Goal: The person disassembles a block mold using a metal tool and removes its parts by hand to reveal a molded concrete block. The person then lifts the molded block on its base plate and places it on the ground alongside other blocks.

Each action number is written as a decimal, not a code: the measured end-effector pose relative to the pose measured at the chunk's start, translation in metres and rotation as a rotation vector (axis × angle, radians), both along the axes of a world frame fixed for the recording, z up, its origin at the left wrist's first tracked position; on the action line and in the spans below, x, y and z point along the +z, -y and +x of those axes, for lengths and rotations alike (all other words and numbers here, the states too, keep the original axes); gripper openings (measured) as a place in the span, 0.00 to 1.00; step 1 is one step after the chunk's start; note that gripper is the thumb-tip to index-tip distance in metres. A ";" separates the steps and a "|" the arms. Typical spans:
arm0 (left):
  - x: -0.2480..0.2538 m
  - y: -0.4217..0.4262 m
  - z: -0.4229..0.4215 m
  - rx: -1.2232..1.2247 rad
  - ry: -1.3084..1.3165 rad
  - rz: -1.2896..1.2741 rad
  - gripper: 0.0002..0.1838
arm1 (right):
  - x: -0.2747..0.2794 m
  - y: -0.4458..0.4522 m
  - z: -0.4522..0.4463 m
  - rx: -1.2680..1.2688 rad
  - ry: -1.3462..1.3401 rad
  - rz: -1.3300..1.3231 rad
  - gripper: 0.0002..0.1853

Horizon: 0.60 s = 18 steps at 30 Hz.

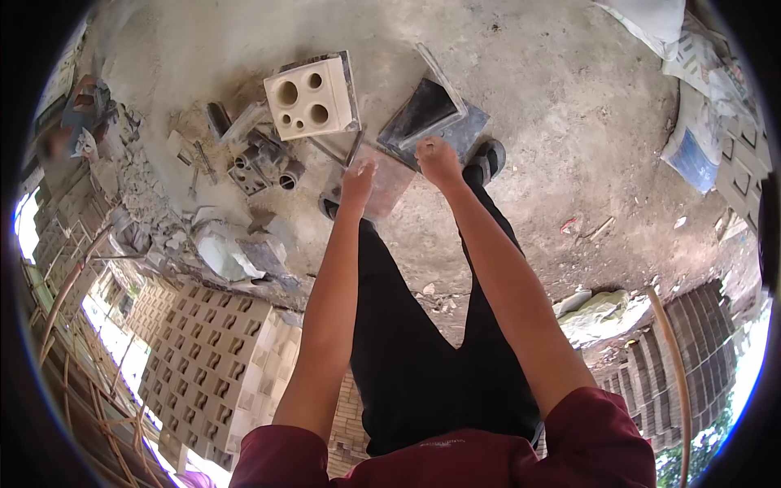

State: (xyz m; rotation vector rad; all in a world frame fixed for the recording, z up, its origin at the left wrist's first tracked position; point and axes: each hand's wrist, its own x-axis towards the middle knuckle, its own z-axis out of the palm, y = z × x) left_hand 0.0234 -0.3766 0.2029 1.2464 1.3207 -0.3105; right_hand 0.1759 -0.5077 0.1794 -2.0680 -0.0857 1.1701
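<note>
My left hand (359,175) is closed at the near end of an angled dark metal piece (355,149), beside a reddish flat plate (394,175). My right hand (438,156) is closed too, at the near end of an L-shaped metal side piece (452,91); the fingers hide the exact grip. That piece stands above dark flat plates (478,122) on the ground. Just beyond my left hand is a pale moulded block (332,91) with several round holes of different sizes, resting against a dark plate.
Metal mould parts with tubes (259,159) lie at the left, near rubble (138,187). Stacked pale blocks (203,358) stand at lower left, and darker stacks (691,350) at lower right. Sacks (691,138) lie at upper right. My sandalled foot (490,159) is by the plates.
</note>
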 end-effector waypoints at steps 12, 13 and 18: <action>-0.002 0.023 -0.053 0.284 0.059 0.173 0.20 | 0.046 -0.008 0.020 0.365 0.070 -0.003 0.18; 0.004 0.023 -0.042 0.328 0.065 0.168 0.20 | 0.042 -0.011 0.016 0.326 0.063 0.051 0.17; 0.018 0.020 -0.038 0.510 0.133 0.265 0.18 | 0.045 -0.031 0.001 0.377 0.021 0.123 0.15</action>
